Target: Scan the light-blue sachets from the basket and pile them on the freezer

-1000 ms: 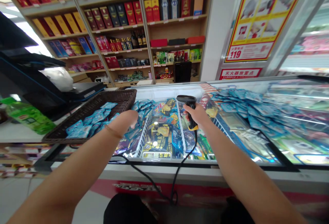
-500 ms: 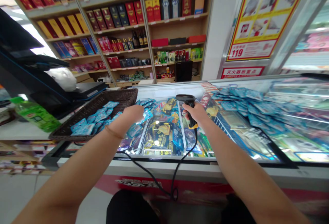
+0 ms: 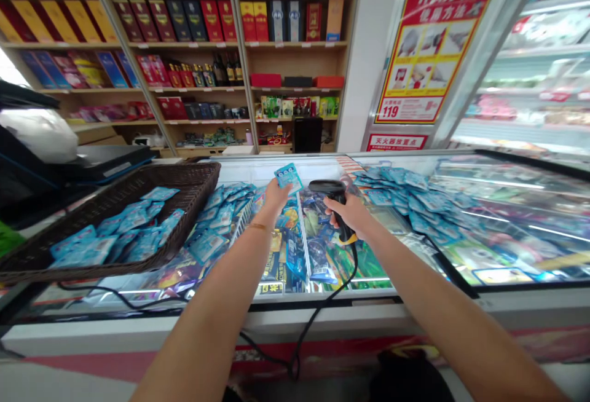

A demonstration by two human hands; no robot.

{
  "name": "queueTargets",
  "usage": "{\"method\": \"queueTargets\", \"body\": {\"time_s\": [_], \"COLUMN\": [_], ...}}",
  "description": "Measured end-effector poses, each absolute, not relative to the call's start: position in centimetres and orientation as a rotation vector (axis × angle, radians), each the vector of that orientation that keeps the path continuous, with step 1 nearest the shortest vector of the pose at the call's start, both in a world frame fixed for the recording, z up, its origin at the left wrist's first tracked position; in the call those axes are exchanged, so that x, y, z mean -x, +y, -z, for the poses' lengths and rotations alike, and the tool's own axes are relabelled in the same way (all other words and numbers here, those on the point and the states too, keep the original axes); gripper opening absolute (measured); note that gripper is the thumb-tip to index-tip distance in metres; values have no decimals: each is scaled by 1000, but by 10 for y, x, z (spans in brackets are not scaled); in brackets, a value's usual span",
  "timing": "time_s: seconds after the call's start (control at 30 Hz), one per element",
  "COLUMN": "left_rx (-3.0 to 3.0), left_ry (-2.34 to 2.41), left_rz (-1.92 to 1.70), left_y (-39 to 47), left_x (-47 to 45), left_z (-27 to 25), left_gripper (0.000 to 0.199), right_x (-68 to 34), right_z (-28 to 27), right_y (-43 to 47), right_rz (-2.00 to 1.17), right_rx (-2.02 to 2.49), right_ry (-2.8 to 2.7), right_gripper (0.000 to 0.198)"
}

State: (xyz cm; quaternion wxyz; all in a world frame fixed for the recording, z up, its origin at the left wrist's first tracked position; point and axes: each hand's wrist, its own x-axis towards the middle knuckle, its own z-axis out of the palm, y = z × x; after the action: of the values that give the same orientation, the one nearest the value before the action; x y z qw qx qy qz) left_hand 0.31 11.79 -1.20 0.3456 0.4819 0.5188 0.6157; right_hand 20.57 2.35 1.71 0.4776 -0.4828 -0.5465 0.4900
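Pinched in my left hand (image 3: 276,198) is a small blue packet (image 3: 289,179), its printed face toward me, raised above the glass top of the freezer. My right hand (image 3: 346,210) grips a black barcode scanner (image 3: 338,205) with a yellow-trimmed base; its head points left toward the packet, a short gap apart. A loose pile of blue packets (image 3: 221,211) lies on the glass left of my left hand. More blue packets (image 3: 133,224) sit inside a brown wicker basket (image 3: 203,196) farther left. Another large heap of blue packets (image 3: 415,196) spreads to the right of the scanner.
The scanner's black cable (image 3: 318,310) hangs over the front edge of the chest freezer (image 3: 322,319). Bagged goods show through its glass. A black scale (image 3: 110,162) stands behind the basket. Shelves of boxes and bottles (image 3: 184,85) line the back, beside a red poster (image 3: 437,39).
My left hand has moved from the pile on the left to the front of the scanner, now with a packet in it. The view has shifted left, and my right hand still grips the scanner.
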Motion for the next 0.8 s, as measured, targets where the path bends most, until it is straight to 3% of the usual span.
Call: {"method": "queueTargets", "body": {"time_s": [0.23,0.5,0.8], "left_rx": [-979,-1000,-1038], "left_ry": [1317,1160,1192], "left_rz": [-1708,-1672,-1673], "left_y": [126,129,131], "left_x": [-11,-4,-7], "left_z": [30,40,43], "left_gripper": [27,22,20], "right_x": [-219,-215,-213], "right_z": [6,-1,1], "right_y": [16,2,-2], "right_rz": [-1202,-983,-1000], "right_rx": [1172,1257,1261], "right_ry": [-1307,-1500,-1539], "right_gripper": [30,25,25]}}
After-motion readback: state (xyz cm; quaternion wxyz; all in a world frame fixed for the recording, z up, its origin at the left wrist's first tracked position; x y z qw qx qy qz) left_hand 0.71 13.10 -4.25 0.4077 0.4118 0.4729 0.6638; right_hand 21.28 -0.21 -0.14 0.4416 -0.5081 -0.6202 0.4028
